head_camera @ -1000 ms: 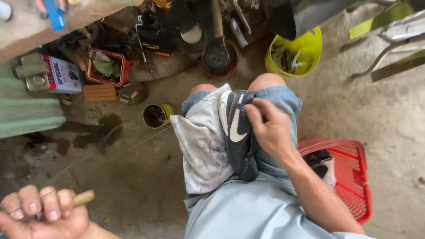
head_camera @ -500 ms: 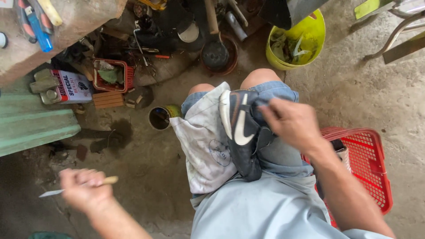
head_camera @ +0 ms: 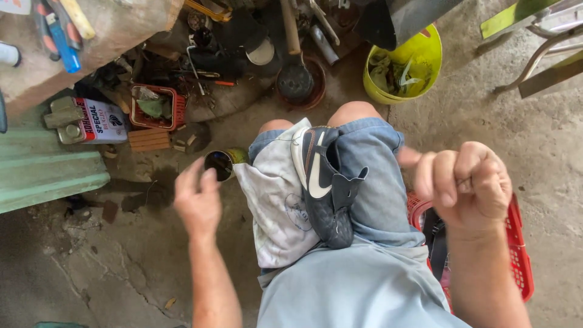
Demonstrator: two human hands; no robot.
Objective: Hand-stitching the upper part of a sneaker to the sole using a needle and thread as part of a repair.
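Fingers [head_camera: 200, 176] of the left hand [head_camera: 197, 203] are spread loose and hold nothing, hovering just beside the open tin can [head_camera: 221, 163] on the concrete floor [head_camera: 109, 267]. Those of the right hand [head_camera: 470, 182] are curled into a fist above the red plastic basket [head_camera: 522, 255]; whether anything small is pinched inside, I cannot tell. Between the two hands, a grey cloth [head_camera: 273, 200] is draped over the person's lap, and on it lies the dark sports shoe [head_camera: 322, 188], sole edge up, touched by neither hand. As a judgement, the work on the shoe looks underway but unfinished: it lies ready on the knee, with no tool in hand.
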